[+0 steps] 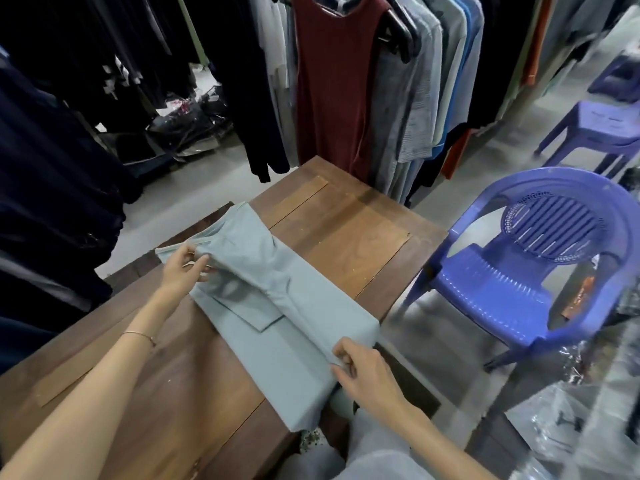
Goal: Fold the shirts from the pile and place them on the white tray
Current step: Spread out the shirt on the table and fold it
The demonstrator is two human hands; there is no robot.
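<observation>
Lying as a long, narrow strip across the worktop (346, 230), sides already turned in, the shirt (287, 327) looks thin, soft and light, so it will likely sag and slip out of its folds unless both ends move together. The left hand (183, 271) pinches the collar end with fingers curled on the cloth, and the right hand (360, 372) pinches the hem end by the worktop's near edge. Those two ends seem the best holds for bringing hem to collar; the white tray is out of view.
</observation>
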